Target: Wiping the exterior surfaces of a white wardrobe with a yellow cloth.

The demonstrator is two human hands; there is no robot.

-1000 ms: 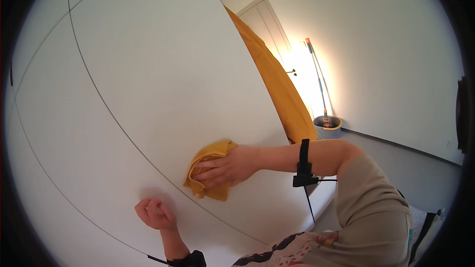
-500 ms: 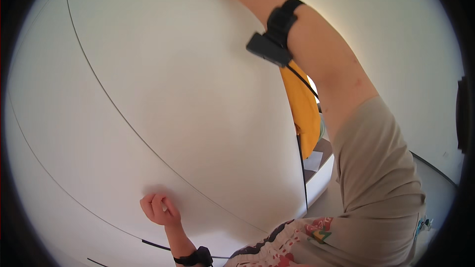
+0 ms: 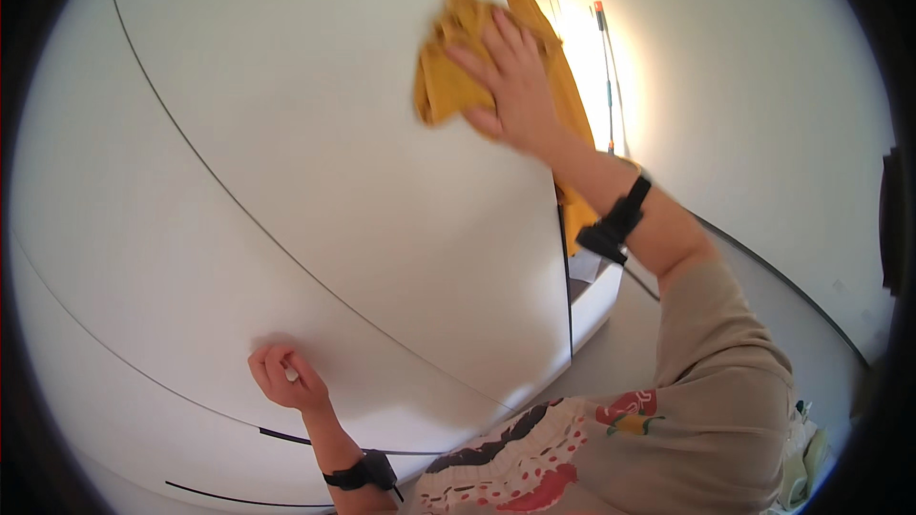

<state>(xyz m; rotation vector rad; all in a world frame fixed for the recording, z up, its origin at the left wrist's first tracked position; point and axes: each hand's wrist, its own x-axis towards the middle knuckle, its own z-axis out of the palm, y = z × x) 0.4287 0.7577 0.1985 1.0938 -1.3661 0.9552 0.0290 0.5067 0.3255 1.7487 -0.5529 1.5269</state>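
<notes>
My right hand [image 3: 515, 86] presses a crumpled mustard-yellow cloth [image 3: 444, 86] against the white cabinet door [image 3: 315, 153], near its right edge. The fingers are spread over the cloth and partly sunk in its folds. Lower left, my left hand [image 3: 288, 377] is curled into a loose fist, its knuckles against or very near the same white front. Between its bent fingers a small pale patch shows, which looks like the white surface behind. Each forearm has a black strapped device, one on the right arm [image 3: 615, 224] and one on the left [image 3: 367, 469].
Another yellow fabric [image 3: 572, 133] hangs along the door's right edge. Behind it a thin stick with orange ends [image 3: 609, 76] leans on a brightly lit wall [image 3: 744, 86]. A white ledge or drawer [image 3: 596, 300] juts out below. Dark seams and handle slots cross the cabinet front.
My right hand has brought the yellow cloth from the top left down and to the right across the door. My left hand has shifted slightly up and left in the picture, still curled.
</notes>
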